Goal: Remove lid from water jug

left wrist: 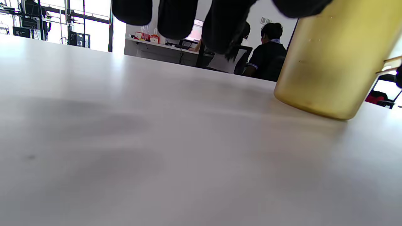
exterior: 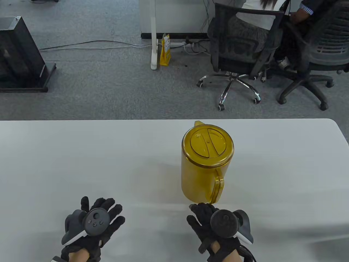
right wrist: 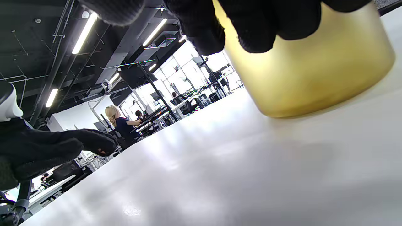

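Water jug (exterior: 203, 166), amber translucent plastic, stands upright on the white bench (exterior: 81, 158), a bit right of centre, nearer the far edge than the near one. Lid (exterior: 207, 144) is seated flat in the rim, not lifted; spout tab points to the far edge, handle (exterior: 217, 188) faces the near edge toward the person. That handle side looks set up for a right-hand hold while the other hand works the lid, just a guess.

Left hand (exterior: 92, 226) rests near the near edge, left of centre, fingers spread and relaxed, holding nothing, well apart from the jug. Right hand (exterior: 215, 226) sits near the near edge just below the jug; fingertips reach close to the jug base and handle, loosely extended, gripping nothing. Cannot tell if they touch the jug. In the right wrist view the fingers (right wrist: 260, 25) hang in front of the jug wall (right wrist: 314, 72), no pinch seen.

Task looks unstarted: lid on, neither hand on it.

Nothing else on the bench that I can see; path to the lid is open from above. Beyond the far edge: office chairs (exterior: 240, 54) with seated people, a yellow bag (exterior: 165, 50) by a desk leg, a black box (exterior: 19, 54) on the floor at far left. None in the way.
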The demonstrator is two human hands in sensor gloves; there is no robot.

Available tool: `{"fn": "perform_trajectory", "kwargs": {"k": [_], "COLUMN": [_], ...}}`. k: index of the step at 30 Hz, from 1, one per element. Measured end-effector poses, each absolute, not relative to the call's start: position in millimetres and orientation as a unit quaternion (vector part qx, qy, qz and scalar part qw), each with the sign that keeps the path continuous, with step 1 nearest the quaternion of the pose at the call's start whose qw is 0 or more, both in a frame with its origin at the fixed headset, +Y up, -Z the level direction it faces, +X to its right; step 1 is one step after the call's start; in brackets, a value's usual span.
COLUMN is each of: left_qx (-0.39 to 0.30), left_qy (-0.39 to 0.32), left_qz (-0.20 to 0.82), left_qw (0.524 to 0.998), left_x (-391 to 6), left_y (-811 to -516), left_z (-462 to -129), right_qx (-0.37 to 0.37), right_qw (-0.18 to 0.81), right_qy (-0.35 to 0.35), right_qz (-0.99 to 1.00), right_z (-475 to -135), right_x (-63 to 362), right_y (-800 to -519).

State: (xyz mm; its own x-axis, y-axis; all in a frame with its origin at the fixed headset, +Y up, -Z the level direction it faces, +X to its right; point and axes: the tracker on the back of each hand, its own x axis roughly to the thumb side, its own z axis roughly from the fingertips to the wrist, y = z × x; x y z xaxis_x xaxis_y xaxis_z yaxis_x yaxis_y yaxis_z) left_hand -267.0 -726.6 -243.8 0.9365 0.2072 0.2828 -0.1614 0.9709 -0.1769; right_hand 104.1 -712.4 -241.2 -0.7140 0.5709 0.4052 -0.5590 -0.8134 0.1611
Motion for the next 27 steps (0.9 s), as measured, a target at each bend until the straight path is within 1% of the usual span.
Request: {"fn": "perform_trajectory", "kwargs": {"k": [4, 8, 11, 17, 22, 27], "left_qx": [-0.109, -0.09, -0.084, -0.103, -0.093, -0.097], "left_qy": [-0.141, -0.129, -0.12, -0.114, -0.12, -0.129], "left_qz": [0.108, 0.177, 0.202, 0.197, 0.191, 0.181], "left_qw": [0.978, 0.971, 0.968, 0.968, 0.97, 0.97], "left_x": [-282, -298, -305, -309, -307, -305], "left_y": [-731, -726, -725, -731, -727, -727], "left_z": [-242, -241, -243, -249, -249, -250], "right_qx": [0.225, 0.216, 0.207, 0.192, 0.182, 0.169], "right_qw": [0.303, 0.328, 0.349, 0.368, 0.377, 0.388], "right_qy": [0.022, 0.029, 0.031, 0.012, 0.01, -0.007], "right_qz": [0.926, 0.919, 0.913, 0.91, 0.908, 0.906], "right_z": [-241, -239, -239, -236, -235, -234], "right_x": [101, 103, 107, 117, 123, 133], "right_y": [-717, -717, -716, -711, -707, -701]}}
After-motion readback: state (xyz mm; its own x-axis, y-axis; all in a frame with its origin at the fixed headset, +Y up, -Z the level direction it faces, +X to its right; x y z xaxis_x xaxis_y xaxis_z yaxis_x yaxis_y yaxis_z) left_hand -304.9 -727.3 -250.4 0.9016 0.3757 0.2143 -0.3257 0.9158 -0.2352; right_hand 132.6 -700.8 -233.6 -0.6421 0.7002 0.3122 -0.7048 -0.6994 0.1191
